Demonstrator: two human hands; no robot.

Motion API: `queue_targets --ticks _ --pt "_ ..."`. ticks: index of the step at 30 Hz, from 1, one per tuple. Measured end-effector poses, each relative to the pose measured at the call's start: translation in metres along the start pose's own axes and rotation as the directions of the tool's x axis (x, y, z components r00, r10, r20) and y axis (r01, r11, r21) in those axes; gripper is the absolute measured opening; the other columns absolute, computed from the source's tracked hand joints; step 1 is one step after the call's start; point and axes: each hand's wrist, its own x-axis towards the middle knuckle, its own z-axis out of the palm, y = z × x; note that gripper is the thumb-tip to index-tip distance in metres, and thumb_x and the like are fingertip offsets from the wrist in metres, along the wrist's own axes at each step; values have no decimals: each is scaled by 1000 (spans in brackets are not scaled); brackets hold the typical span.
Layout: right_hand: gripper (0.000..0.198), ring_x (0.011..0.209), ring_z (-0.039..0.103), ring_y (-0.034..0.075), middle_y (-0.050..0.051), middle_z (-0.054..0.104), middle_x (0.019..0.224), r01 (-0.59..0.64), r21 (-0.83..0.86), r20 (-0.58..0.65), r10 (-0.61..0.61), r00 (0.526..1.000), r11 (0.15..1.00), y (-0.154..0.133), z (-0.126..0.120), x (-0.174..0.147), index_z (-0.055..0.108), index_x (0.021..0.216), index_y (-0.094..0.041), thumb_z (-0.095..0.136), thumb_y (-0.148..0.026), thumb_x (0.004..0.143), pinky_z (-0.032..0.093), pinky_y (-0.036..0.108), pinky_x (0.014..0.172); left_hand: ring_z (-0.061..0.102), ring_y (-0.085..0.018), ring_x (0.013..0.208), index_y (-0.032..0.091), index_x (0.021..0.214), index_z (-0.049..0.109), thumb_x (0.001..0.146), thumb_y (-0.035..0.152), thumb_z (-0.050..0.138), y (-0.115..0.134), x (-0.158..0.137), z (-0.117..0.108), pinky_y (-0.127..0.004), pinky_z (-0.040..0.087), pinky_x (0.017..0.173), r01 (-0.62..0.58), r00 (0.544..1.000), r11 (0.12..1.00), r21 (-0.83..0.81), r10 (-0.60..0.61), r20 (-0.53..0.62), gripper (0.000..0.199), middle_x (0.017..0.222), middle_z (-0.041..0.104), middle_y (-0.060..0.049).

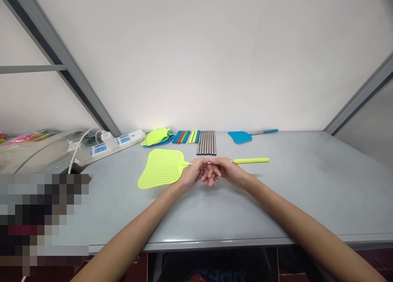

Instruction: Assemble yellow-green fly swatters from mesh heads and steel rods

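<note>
Both hands grip the metal rod of a yellow-green fly swatter [164, 167] held level above the table. My left hand [196, 170] is closed on the rod near the perforated head. Close beside it, my right hand [225, 167] is closed on the rod nearer the yellow-green handle [251, 161]. The fingertips of the two hands meet below the rod, and most of the rod is hidden by them. Behind the hands lies a row of metal tubes [206, 143]. To their left are several coloured handles [186, 136] and a pile of swatter heads [157, 137].
A blue fly swatter [241, 137] lies at the back right by the wall. At the left, a white power strip [125, 139] with plugs and cables borders plastic-bagged items [39, 151]. The grey table [322, 183] has metal frame posts at both sides.
</note>
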Motion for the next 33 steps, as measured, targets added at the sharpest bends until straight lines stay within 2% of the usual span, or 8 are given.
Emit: queue_targets --ticks 3,7,13,21,28,33 --pt "40 69 59 18 13 64 70 -12 -20 51 13 999 1000 -2 -1 -1 49 48 -12 37 -33 80 38 26 59 45 -10 36 14 37 46 76 28 31 2 0 1 -25 40 54 17 999 1000 18 -16 -40 44 28 32 3" --pt "41 69 58 17 12 63 69 -26 -20 65 27 998 999 -1 -2 -1 51 49 -12 37 -34 80 38 27 61 44 -9 34 13 39 50 75 27 31 3 -1 2 -24 40 53 6 998 999 53 -3 -59 43 28 29 5" --pt "41 64 59 18 12 62 62 0 -7 69 0 998 1000 1 -3 0 50 46 -12 35 -31 80 38 26 55 52 -13 41 12 42 53 78 25 27 -2 0 0 -24 39 52 -22 999 995 97 26 -34 45 29 33 3" --pt "41 62 58 19 10 62 53 7 -4 31 -7 999 1000 4 -3 1 48 43 -13 35 -30 79 39 26 52 47 -11 39 10 52 59 78 24 25 -2 0 0 -21 31 42 -20 1000 987 161 22 -10 45 35 47 -2" --pt "42 64 59 19 7 59 46 20 -1 22 -20 1000 1000 2 -1 -1 45 39 -15 37 -27 78 41 32 68 39 -9 38 9 56 60 78 26 27 -2 0 1 -22 33 44 -33 999 990 135 33 7 43 42 55 -5" --pt "41 63 59 19 7 60 48 25 -35 10 -24 1000 999 2 -1 0 48 40 -14 37 -29 77 41 30 63 39 -9 38 9 55 60 77 27 28 -2 0 1 -22 32 43 -32 999 989 145 34 -6 43 42 54 -5"
